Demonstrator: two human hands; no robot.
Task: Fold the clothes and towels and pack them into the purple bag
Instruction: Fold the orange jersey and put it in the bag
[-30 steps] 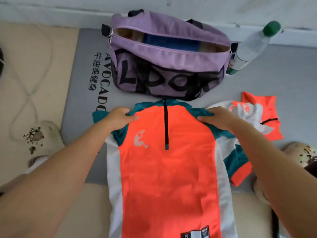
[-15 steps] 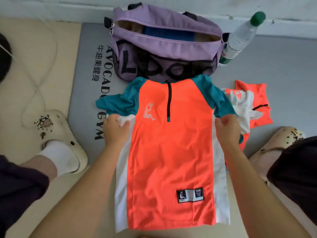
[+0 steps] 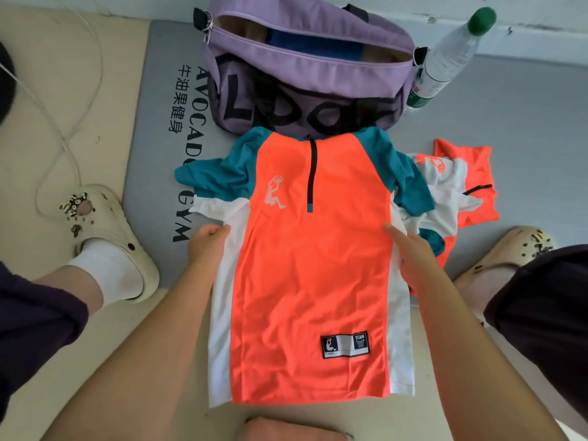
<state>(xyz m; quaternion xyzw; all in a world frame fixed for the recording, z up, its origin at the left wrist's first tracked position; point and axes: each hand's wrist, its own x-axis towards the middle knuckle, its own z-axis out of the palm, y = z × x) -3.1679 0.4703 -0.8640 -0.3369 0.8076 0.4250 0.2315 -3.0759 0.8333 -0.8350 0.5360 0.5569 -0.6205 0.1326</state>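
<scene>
Head view, shirt: the orange jersey (image 3: 313,275) lies face up and spread flat, partly on the grey mat (image 3: 159,128) and partly on the pale floor, its collar just against the foot of the purple bag (image 3: 305,68) and its hem toward the person.
Head view, long axis: it runs straight from the person out to the bag, so the side seams are left and right of the two wrists.
Head view, left hand (image 3: 206,246): fingers curled round the white side panel at about armpit height, gripping the edge of the cloth.
Head view, right hand (image 3: 410,259): fingers nearly straight, lying on the opposite white panel at the same height; it presses, and I cannot tell whether it pinches anything.
Head view, sleeves: both teal sleeves stick out sideways beyond the hands, on the bag side of them.
Head view, nearer hand: neither; each is at its own edge, so I would guess either side can be folded inward first.
Head view, bag: unzipped, mouth open upward, something blue already inside.
Head view, waiting: a second orange and white garment (image 3: 458,186) lies crumpled just right of the jersey, a bottle (image 3: 445,58) beside the bag.
</scene>
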